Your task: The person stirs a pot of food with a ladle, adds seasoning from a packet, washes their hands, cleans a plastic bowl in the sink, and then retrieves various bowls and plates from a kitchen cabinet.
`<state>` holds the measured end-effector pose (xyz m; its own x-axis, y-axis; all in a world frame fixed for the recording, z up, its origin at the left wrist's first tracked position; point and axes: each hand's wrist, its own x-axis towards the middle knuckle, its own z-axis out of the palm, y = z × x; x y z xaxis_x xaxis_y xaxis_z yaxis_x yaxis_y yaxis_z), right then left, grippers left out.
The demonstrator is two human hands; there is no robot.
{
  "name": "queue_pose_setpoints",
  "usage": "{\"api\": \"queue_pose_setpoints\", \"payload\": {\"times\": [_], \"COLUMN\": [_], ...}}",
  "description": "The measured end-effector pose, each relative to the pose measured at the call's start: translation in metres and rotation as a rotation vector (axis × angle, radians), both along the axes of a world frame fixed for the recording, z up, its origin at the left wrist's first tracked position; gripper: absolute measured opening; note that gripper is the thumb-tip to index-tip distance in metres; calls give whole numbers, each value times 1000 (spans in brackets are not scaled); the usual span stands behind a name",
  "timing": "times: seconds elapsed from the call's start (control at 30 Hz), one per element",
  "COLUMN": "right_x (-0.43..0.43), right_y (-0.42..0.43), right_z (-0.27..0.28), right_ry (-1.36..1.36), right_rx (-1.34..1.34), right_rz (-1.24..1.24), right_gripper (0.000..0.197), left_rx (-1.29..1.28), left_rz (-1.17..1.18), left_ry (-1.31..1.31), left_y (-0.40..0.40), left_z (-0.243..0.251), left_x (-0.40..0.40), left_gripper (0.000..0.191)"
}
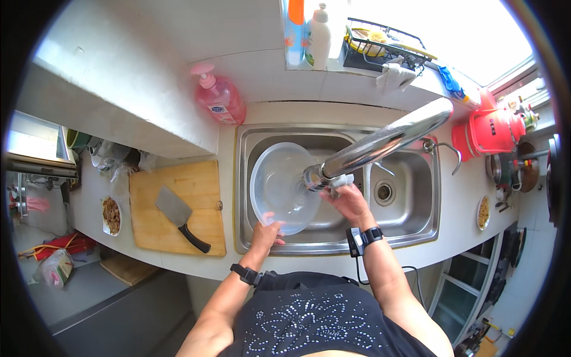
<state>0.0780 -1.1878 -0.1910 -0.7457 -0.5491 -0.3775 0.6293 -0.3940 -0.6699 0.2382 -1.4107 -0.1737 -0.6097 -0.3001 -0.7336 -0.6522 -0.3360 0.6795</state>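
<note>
A translucent plastic basin (279, 183) rests tilted in the larger bowl of a stainless steel double sink (321, 241). My left hand (267, 230) grips the basin's near rim. Under the end of the thick chrome faucet (388, 138), my right hand (350, 201) holds a greyish-white cloth (342, 180), its fingers partly hidden by the spout. Water seems to run from the spout into the basin's right side. The smaller bowl with its drain (384, 192) lies to the right of my right hand.
Left of the sink, a cleaver (176, 209) lies on a wooden cutting board (174, 178). A pink pump bottle (221, 100) stands behind. A wire rack (383, 42) sits on the sill. Plates of food (111, 216) stand at both sides, with a red container (486, 134) at the right.
</note>
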Motion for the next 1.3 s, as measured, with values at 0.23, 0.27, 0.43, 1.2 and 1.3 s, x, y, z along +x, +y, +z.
{"api": "queue_pose_setpoints", "payload": {"times": [0.23,0.27,0.43,1.2,1.3], "right_x": [8,8,10,8,-2], "right_y": [-21,-22,-49,57,74], "right_z": [28,25,39,35,20], "right_ry": [-350,-357,-467,-114,-45], "right_rx": [-717,-724,-436,525,585], "right_rz": [55,57,27,-419,-403], "right_gripper": [75,72,54,29,25], "left_rx": [100,101,226,205,-587], "left_rz": [15,14,13,-162,-404], "left_ry": [-31,-30,-34,-80,-15], "left_y": [7,9,19,28,3], "left_z": [5,5,0,-50,-76], "left_x": [-13,-14,-18,-48,-40], "left_gripper": [57,57,54,24,28]}}
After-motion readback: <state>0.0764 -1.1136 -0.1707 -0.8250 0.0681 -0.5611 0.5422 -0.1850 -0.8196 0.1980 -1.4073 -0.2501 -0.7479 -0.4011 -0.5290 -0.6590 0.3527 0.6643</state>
